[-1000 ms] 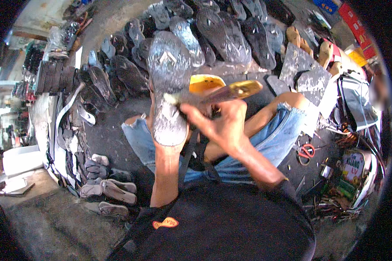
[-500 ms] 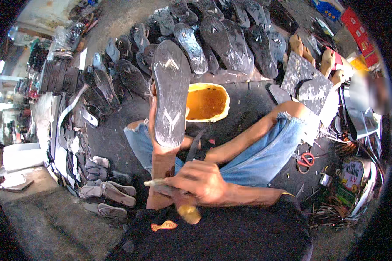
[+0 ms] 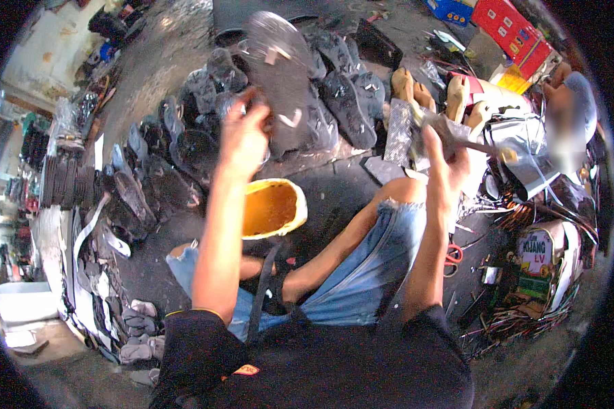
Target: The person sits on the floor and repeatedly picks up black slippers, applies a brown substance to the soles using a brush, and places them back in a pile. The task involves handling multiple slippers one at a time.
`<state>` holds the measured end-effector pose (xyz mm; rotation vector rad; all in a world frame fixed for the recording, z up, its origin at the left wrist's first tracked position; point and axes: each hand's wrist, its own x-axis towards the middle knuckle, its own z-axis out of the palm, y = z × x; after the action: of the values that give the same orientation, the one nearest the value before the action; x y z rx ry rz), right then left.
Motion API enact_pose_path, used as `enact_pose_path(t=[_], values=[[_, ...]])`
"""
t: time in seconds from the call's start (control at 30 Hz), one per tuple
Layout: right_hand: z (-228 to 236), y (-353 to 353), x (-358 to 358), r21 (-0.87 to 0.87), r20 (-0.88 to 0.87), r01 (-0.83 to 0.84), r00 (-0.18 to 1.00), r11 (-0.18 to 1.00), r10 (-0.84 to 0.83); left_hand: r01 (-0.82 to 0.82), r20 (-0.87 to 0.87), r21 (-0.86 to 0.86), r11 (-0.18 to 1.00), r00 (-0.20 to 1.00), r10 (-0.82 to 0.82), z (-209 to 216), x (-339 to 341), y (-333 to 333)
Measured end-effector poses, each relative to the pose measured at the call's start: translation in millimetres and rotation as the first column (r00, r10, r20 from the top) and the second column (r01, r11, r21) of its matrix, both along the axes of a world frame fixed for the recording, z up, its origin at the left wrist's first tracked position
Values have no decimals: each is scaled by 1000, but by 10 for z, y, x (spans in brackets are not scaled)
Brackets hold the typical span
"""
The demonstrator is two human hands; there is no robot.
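My left hand (image 3: pixel 245 136) reaches forward over the sandals, fingers closed at the left edge of a dark sandal sole (image 3: pixel 283 82). The sole is smeared by motion and stands toe-end away, with pale strap ends showing on its face. My right hand (image 3: pixel 450 163) is out at the right, beside grey sheet pieces (image 3: pixel 399 140). It grips a tool with a dark shaft (image 3: pixel 481 146) and a yellowish end; its exact kind is blurred. Between my arms sits a yellow tub (image 3: pixel 276 211) with a pale rim and an amber-brown inside.
Rows of dark sandals (image 3: pixel 348 109) lie ahead. Foot-shaped lasts (image 3: pixel 457 95) and a red box (image 3: pixel 515 34) are at the far right. Red-handled scissors (image 3: pixel 453 255) and a tin (image 3: pixel 542 266) lie nearer right. Offcuts (image 3: pixel 102 273) and grey sandals (image 3: pixel 140 320) line the left.
My left hand has carried the sole forward to the sandal rows. My right hand has swung with the tool from my lap to the right. The view has shifted.
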<state>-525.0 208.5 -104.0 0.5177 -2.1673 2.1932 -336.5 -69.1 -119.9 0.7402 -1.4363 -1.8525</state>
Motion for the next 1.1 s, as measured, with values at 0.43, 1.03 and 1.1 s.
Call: enact_pose_path(t=[0.43, 1.03, 1.1], values=[[-633, 967, -96, -14, 186, 322, 931, 947, -314, -204, -74, 513, 834, 957, 280, -1422, -675, 854], [-458, -1205, 2036, 768, -253, -388, 547, 509, 798, -495, 754, -576, 651, -629, 190, -3178, 7275, 140], [-621, -1298, 2094, 736, -328, -405, 488, 543, 809, -377, 705, -594, 711, -670, 234, -2671, 8434, 133]])
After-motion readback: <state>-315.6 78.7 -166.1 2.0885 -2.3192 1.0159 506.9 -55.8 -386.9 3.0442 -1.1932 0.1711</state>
